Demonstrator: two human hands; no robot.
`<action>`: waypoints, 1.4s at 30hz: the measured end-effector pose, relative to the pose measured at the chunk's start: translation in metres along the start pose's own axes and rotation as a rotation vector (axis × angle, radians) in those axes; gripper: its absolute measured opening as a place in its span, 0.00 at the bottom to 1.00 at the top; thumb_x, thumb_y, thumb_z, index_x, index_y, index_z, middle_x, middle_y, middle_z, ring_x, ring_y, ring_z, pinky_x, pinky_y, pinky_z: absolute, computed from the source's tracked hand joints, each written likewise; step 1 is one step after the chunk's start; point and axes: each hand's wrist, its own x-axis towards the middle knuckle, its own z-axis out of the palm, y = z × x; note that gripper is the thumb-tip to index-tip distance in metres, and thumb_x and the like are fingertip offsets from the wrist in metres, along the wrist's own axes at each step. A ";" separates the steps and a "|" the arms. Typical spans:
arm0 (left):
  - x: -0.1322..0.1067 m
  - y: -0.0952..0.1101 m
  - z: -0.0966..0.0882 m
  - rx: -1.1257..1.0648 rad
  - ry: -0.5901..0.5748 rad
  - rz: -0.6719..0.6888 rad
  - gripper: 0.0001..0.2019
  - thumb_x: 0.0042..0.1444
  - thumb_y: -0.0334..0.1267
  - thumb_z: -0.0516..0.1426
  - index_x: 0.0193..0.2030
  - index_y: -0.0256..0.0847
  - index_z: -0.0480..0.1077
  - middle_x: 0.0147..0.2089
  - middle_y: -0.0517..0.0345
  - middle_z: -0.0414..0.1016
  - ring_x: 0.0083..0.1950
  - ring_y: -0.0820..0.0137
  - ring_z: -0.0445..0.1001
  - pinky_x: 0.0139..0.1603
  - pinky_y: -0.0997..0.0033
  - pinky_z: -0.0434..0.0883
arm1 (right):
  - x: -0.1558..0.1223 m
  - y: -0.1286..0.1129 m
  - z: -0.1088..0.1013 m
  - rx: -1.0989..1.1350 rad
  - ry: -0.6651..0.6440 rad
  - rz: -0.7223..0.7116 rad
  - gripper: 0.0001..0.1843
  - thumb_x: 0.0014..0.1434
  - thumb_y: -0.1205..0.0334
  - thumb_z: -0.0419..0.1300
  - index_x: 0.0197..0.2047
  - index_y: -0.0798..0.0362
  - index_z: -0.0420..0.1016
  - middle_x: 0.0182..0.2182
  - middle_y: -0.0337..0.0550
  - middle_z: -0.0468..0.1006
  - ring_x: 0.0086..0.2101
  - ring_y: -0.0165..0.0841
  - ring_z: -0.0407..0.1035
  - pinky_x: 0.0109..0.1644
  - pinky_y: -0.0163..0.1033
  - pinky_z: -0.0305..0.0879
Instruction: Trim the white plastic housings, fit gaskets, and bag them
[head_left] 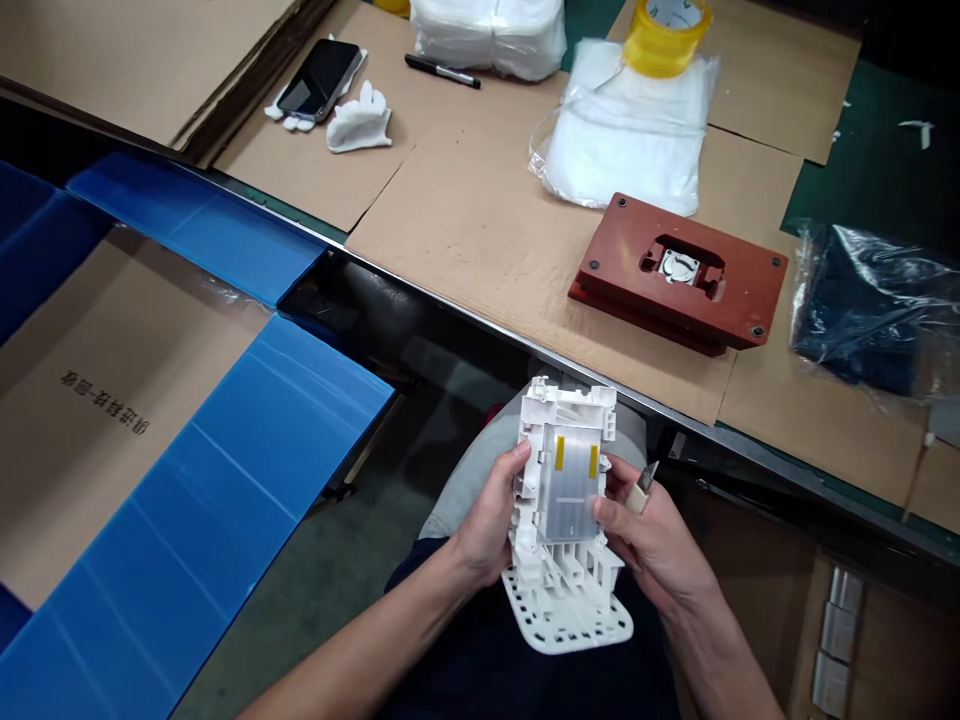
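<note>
A white plastic housing is held over my lap, its perforated rounded end towards me. Set in its middle is a grey metal plate with two short yellow strips near the top. My left hand grips the housing's left side, thumb on the edge. On the other side my right hand is closed round the right edge, thumb against the plate. A small knife with a cream handle and a bare blade is tucked in that same hand, its blade pointing up and away from the housing. Fingers underneath are hidden.
A red-brown fixture stands on the cardboard-covered table. Behind it are plastic bags, yellow tape, a pen and a phone. A blue-flapped box is at left, a dark wrapped bundle at right.
</note>
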 end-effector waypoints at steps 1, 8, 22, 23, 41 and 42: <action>-0.001 0.000 0.000 -0.006 -0.012 -0.008 0.29 0.63 0.55 0.54 0.59 0.33 0.73 0.49 0.43 0.83 0.52 0.51 0.79 0.57 0.56 0.71 | 0.000 0.000 0.000 0.004 -0.022 0.010 0.29 0.48 0.54 0.76 0.53 0.50 0.78 0.44 0.46 0.80 0.16 0.17 0.47 0.15 0.31 0.39; -0.004 0.003 0.003 0.050 -0.022 -0.065 0.30 0.63 0.58 0.52 0.54 0.30 0.76 0.46 0.40 0.83 0.50 0.49 0.80 0.53 0.55 0.73 | -0.003 0.007 -0.003 -0.006 -0.070 -0.029 0.20 0.54 0.54 0.72 0.48 0.53 0.81 0.34 0.46 0.82 0.15 0.16 0.45 0.16 0.30 0.36; -0.014 0.011 0.004 0.611 -0.024 0.178 0.48 0.48 0.34 0.71 0.72 0.45 0.51 0.66 0.45 0.69 0.64 0.51 0.70 0.60 0.58 0.69 | 0.006 0.012 0.003 -0.043 0.045 -0.177 0.30 0.49 0.60 0.77 0.54 0.50 0.76 0.48 0.47 0.81 0.47 0.42 0.75 0.50 0.42 0.75; -0.014 0.010 0.004 0.628 -0.022 0.175 0.49 0.47 0.33 0.71 0.72 0.45 0.50 0.65 0.45 0.69 0.64 0.52 0.70 0.61 0.58 0.69 | 0.006 0.013 0.003 -0.054 0.031 -0.179 0.30 0.49 0.60 0.77 0.54 0.50 0.75 0.49 0.47 0.81 0.50 0.43 0.75 0.52 0.43 0.74; -0.013 0.004 0.010 0.747 0.019 0.171 0.46 0.50 0.32 0.69 0.70 0.50 0.49 0.66 0.52 0.69 0.61 0.59 0.73 0.60 0.60 0.71 | 0.005 0.020 -0.005 -0.039 0.005 -0.247 0.23 0.56 0.62 0.72 0.55 0.51 0.77 0.48 0.48 0.82 0.48 0.44 0.77 0.54 0.47 0.76; -0.013 0.004 0.010 0.745 0.019 0.167 0.46 0.50 0.32 0.69 0.70 0.50 0.49 0.65 0.52 0.69 0.62 0.59 0.73 0.59 0.60 0.72 | 0.005 0.020 -0.005 -0.033 0.007 -0.248 0.23 0.56 0.62 0.72 0.55 0.51 0.77 0.48 0.48 0.82 0.48 0.44 0.77 0.53 0.48 0.76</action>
